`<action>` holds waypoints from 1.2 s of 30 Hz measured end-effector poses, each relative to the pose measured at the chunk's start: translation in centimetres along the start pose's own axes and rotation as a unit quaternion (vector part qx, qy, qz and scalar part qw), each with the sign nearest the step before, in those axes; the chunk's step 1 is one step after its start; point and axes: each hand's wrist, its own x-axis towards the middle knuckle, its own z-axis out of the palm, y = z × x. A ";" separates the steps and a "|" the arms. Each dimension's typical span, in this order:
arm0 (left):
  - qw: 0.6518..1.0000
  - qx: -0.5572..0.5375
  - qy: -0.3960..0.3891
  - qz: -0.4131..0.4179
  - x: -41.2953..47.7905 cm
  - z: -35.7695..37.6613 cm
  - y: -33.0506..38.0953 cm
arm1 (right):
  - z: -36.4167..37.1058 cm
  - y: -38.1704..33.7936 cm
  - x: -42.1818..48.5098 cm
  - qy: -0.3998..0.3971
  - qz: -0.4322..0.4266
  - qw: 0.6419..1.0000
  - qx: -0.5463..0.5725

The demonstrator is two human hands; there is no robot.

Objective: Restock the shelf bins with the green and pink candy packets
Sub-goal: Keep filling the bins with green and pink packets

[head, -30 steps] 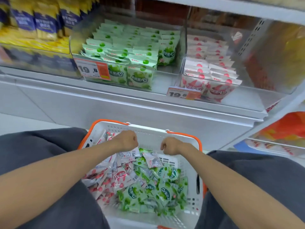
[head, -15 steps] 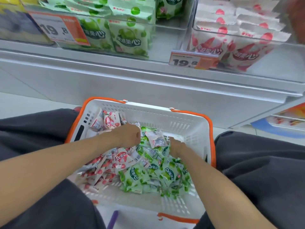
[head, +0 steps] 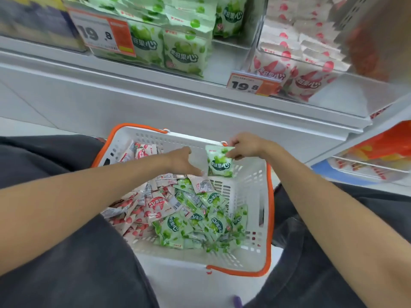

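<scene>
Green first: pinched one green packet (head: 219,162) by its upper right edge between the thumb and curled fingers (head: 231,154) of the right hand (head: 244,147). Held it upright, print facing the camera, hanging just below those fingers and in front of the far wall of the basket (head: 251,190).

Half a second earlier, had both hands down among the loose stock. Had since raised the right hand clear of the pile with this single packet and brought the left hand (head: 184,161) up beside it. Extended the left fingers (head: 198,171) fairly straight, holding nothing, just beside the packet's lower left corner. Could not tell whether touching it.

Left the rest well below both sets of fingers: loose green packets (head: 200,221) beneath the right fingers, loose pink packets (head: 142,210) beneath the left forearm.

Judged the step as one packet separated, not yet shelved. Located the green bin (head: 178,41) above and to the left of the right fingers, and the pink bin (head: 300,63) above and to their right. Judged the next move as a lift up and leftward into the green bin. Judged the task as far from finished, given the many packets left in the basket.
</scene>
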 end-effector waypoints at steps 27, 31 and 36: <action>0.874 -0.026 0.367 0.316 -5.9 -12.4 8.1 | -10.1 -12.1 -12.0 0.276 -0.191 0.941 -0.052; 0.816 0.011 0.512 0.268 -5.6 -19.4 10.3 | -15.3 -16.3 -12.0 0.367 -0.239 0.899 0.010; 0.864 0.227 0.423 0.150 -1.9 -24.2 13.1 | -18.3 -19.9 -6.8 0.424 -0.216 0.861 -0.181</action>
